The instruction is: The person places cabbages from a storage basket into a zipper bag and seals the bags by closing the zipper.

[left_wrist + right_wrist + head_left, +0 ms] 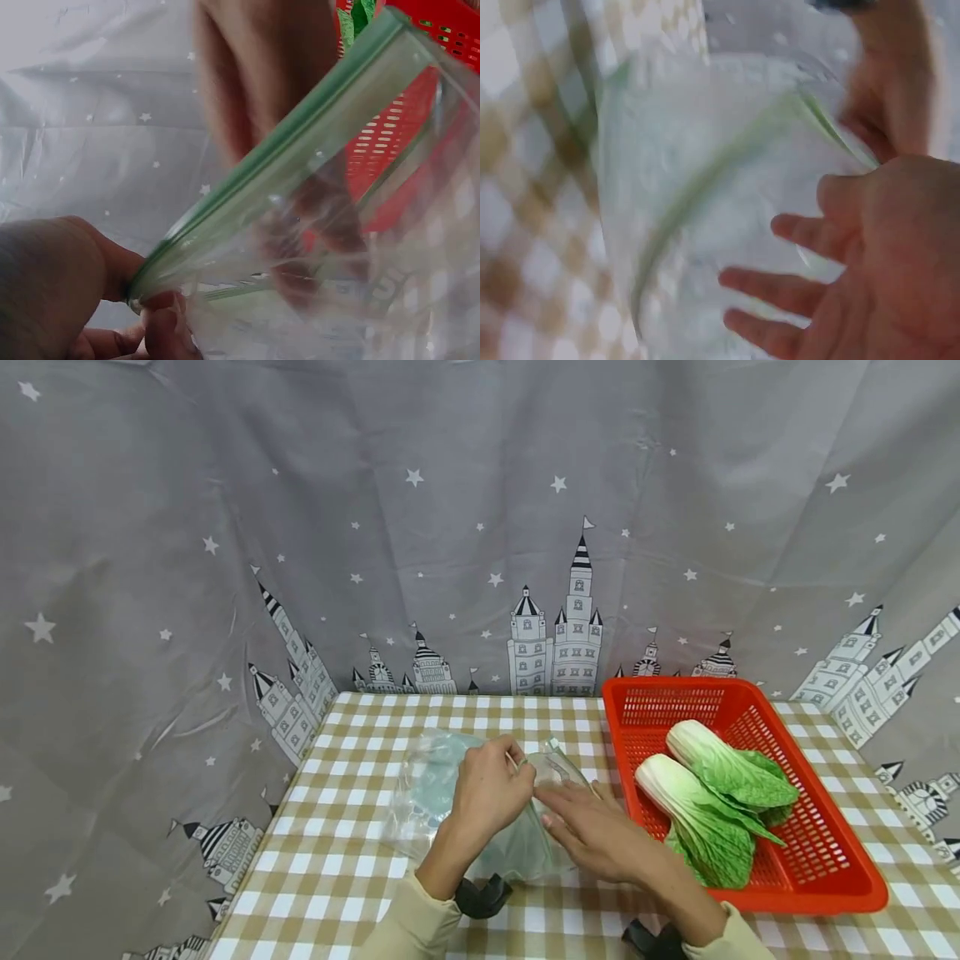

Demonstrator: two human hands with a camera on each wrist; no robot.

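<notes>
A clear zip bag with green zip edges is between my hands above the table. My left hand pinches one corner of its mouth between thumb and fingers, by the zip strip in the left wrist view. Extended fingers of my right hand reach in at the mouth, showing through the plastic in the left wrist view. In the right wrist view that right hand has its fingers spread against the bag. Clear plastic with a pale blue-green tint spreads out left of my left hand.
A red plastic basket stands at the right, close beside my right hand. Inside lie two napa cabbages, one in front and one behind. A checked cloth covers the table, and a grey curtain hangs behind it.
</notes>
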